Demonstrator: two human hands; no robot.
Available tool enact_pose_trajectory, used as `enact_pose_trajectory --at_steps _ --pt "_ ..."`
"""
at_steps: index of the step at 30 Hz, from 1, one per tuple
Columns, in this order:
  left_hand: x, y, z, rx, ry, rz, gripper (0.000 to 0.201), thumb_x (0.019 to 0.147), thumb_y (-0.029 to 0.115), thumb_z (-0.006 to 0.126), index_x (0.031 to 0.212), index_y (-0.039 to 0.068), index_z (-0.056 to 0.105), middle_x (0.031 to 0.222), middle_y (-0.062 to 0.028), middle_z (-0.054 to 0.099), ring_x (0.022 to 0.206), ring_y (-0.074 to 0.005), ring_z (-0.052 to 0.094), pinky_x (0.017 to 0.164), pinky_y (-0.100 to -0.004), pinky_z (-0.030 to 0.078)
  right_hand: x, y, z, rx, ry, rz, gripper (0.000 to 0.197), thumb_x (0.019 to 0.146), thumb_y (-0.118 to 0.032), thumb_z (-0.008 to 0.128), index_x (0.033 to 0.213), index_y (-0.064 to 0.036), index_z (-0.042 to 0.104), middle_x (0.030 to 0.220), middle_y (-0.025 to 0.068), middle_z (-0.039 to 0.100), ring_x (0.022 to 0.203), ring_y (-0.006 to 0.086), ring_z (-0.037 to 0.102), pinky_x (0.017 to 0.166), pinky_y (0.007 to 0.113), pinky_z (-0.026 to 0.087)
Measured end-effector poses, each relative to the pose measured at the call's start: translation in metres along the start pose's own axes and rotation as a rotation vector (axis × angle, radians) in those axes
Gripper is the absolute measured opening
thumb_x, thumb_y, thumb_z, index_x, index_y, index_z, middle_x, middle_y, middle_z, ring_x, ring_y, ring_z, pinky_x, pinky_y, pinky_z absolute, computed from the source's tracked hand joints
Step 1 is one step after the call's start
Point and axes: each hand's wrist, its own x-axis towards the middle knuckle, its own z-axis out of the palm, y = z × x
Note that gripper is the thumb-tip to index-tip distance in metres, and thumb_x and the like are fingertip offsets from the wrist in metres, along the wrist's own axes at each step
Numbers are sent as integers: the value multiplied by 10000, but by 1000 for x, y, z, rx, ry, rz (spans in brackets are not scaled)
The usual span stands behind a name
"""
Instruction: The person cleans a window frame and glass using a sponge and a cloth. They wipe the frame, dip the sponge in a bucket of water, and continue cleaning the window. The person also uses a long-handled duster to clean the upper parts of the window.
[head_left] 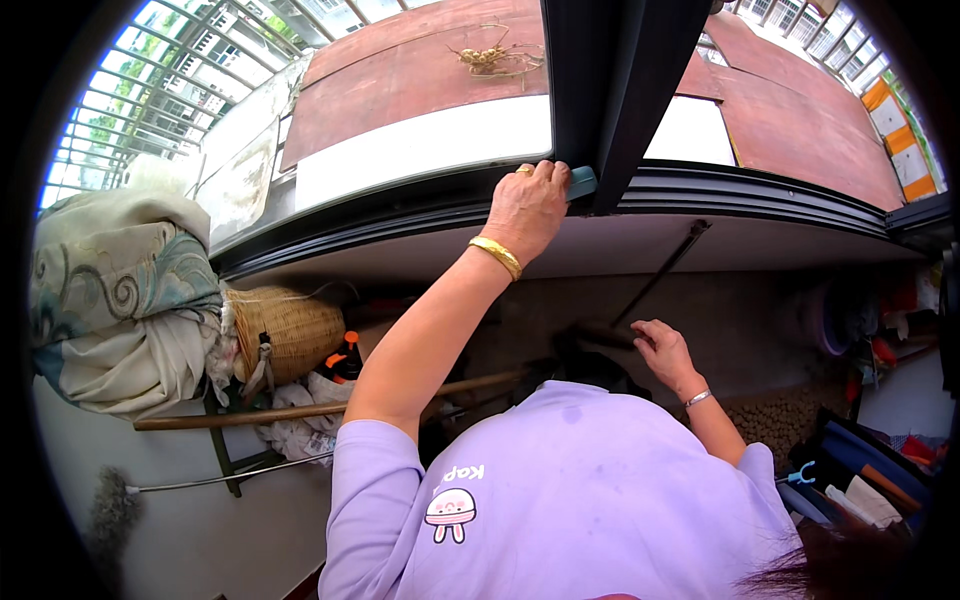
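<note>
My left hand (528,205), with a gold bangle on its wrist, is closed around a small teal block-like tool (581,183). It presses the tool against the dark window frame (400,205), at the foot of the thick upright post (612,100). Most of the tool hides behind my fingers, so its kind is unclear. Lower and to the right, my right hand (665,355) hangs in the air with loosely bent fingers and holds nothing I can see. A silver bracelet circles that wrist.
Beyond the window lie reddish boards (400,80) with dried roots (490,60) on them. Left stand a draped curtain (130,290), a wicker basket (285,330) and a wooden pole (250,415). A thin dark rod (660,270) leans below the sill; folded cloths (870,470) lie right.
</note>
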Motion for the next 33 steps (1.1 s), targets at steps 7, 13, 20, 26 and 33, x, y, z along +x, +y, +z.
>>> enact_pose_trajectory --at_steps 7,13,20,26,33 --pt "13 1 12 125 -237 89 287 783 159 670 1025 48 562 982 -110 616 931 -272 613 786 -360 510 7 -7 3 3 -42 -42 226 814 -79 644 1037 -40 654 892 120 642 828 287 629 757 370 512" --pt "-22 -25 -41 -318 -116 -303 349 801 186 707 1085 39 567 1014 -124 635 925 -281 631 797 -356 512 8 2 -3 -11 -12 2 231 814 -83 644 1042 -47 654 886 122 639 826 287 630 757 371 512" --pt "-91 -68 -40 -1477 -2 -716 380 846 60 708 1194 43 557 1027 -9 598 933 -89 557 849 -251 482 12 6 9 -14 -55 -21 234 812 -84 646 1041 -40 652 889 128 643 837 296 632 768 379 513" --pt "-108 -80 -41 -1415 11 -683 378 841 59 711 1190 57 565 1029 3 595 925 -86 547 843 -251 478 21 0 13 -5 -72 -69 227 813 -85 647 1035 -37 653 904 137 648 868 309 632 788 389 512" --pt "-90 -73 -57 -781 -156 -581 415 802 133 728 1181 85 568 1001 -63 621 894 -193 592 813 -305 481 16 4 12 3 -82 -41 215 814 -89 644 1023 -42 654 902 136 648 867 314 632 786 392 511"
